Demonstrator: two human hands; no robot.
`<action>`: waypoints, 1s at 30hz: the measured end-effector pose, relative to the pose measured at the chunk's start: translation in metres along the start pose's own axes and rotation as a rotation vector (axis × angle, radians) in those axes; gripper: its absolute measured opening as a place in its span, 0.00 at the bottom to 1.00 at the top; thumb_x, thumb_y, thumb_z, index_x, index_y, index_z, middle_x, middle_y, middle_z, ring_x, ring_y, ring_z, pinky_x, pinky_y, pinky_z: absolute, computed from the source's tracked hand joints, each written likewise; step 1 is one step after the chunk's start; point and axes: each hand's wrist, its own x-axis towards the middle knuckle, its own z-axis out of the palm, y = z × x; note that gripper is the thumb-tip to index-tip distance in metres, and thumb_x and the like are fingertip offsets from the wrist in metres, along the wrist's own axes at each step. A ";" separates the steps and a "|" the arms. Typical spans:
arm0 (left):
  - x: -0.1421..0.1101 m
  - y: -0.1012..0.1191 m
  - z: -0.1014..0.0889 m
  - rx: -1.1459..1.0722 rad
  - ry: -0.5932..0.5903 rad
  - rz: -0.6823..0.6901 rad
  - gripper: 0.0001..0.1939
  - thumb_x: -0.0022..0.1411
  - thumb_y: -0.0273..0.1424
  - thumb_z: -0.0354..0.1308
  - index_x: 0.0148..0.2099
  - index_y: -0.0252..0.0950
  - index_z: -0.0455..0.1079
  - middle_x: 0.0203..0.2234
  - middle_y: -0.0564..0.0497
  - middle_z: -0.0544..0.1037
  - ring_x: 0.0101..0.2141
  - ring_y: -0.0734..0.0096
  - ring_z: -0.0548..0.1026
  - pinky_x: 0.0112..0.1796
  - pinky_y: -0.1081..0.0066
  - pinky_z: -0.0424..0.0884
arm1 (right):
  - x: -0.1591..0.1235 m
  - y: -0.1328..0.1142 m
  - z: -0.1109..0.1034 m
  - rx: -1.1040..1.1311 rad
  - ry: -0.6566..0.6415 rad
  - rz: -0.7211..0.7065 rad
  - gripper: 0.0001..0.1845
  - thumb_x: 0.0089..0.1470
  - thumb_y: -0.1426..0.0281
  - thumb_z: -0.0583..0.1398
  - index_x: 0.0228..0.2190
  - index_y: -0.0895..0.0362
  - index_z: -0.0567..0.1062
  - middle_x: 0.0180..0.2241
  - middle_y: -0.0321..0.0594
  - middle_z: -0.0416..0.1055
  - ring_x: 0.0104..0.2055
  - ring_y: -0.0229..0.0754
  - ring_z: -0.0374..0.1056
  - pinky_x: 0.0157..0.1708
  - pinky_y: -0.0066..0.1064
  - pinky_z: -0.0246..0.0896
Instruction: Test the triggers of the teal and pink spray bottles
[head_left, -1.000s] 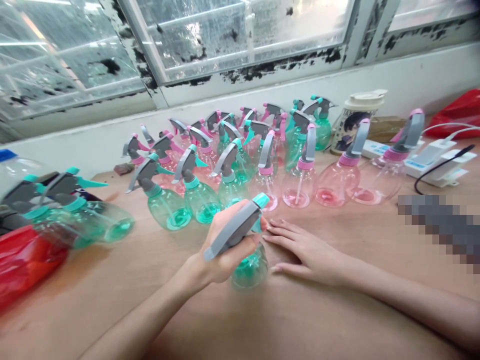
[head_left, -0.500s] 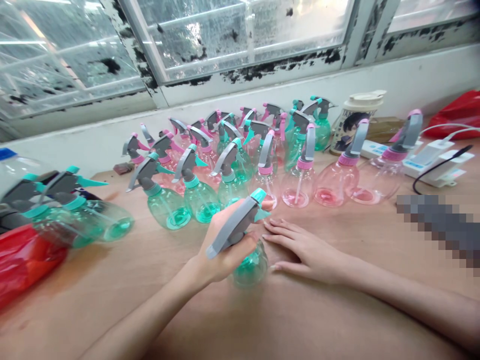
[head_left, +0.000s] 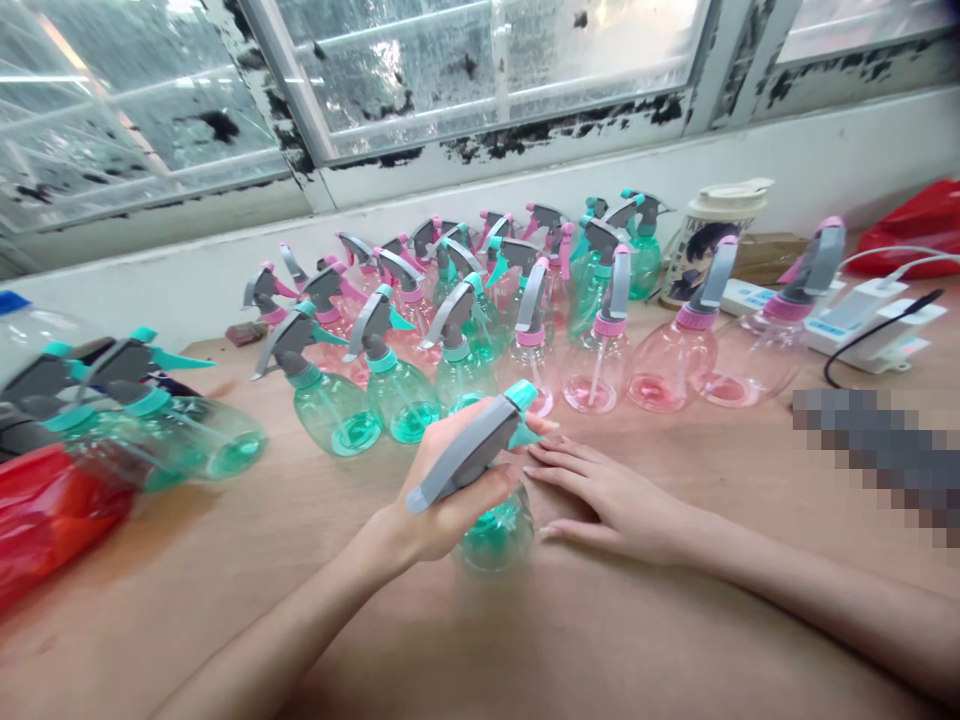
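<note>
My left hand [head_left: 442, 490] is wrapped round the neck of a green spray bottle [head_left: 499, 535] with a grey and teal trigger head. The bottle stands in front of me, its nozzle pointing away and to the right. Part of its neck is hidden by the fingers. Just right of that bottle, my right hand [head_left: 611, 500] lies flat on the wooden table [head_left: 570, 640] with its fingers stretched out, holding nothing. Beyond both hands stand several more spray bottles, green ones [head_left: 409, 400] to the left and pink ones [head_left: 596, 380] to the right.
Two green spray bottles [head_left: 232, 450] stand at the left by a red plastic bag [head_left: 60, 520]. At the back right are a cream lidded cup [head_left: 701, 245], a white power strip [head_left: 862, 325] with cables, and another red bag [head_left: 915, 230]. Windows rise behind the table.
The tip of a left finger now shows further out beside the teal trigger. The held bottle has shifted very slightly to the left; my right hand stays where it was.
</note>
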 end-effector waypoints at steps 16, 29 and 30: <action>0.001 -0.001 0.002 0.132 0.037 0.037 0.17 0.55 0.28 0.58 0.48 0.38 0.71 0.43 0.45 0.78 0.43 0.58 0.77 0.48 0.61 0.73 | -0.001 0.003 0.004 -0.017 0.050 -0.043 0.37 0.59 0.48 0.57 0.63 0.54 0.62 0.66 0.47 0.53 0.69 0.55 0.46 0.66 0.53 0.45; -0.019 -0.005 0.004 0.329 0.142 -0.254 0.24 0.50 0.40 0.64 0.50 0.41 0.67 0.38 0.48 0.78 0.39 0.53 0.77 0.37 0.61 0.75 | 0.002 -0.001 -0.001 -0.033 0.036 -0.048 0.40 0.59 0.46 0.54 0.61 0.60 0.64 0.66 0.50 0.53 0.68 0.56 0.49 0.65 0.51 0.47; -0.021 -0.006 0.003 0.346 0.132 -0.264 0.23 0.51 0.40 0.64 0.49 0.41 0.68 0.39 0.47 0.78 0.40 0.52 0.77 0.39 0.60 0.75 | 0.002 -0.001 0.000 -0.036 0.044 -0.054 0.39 0.59 0.46 0.54 0.61 0.60 0.65 0.66 0.51 0.54 0.68 0.56 0.49 0.65 0.51 0.47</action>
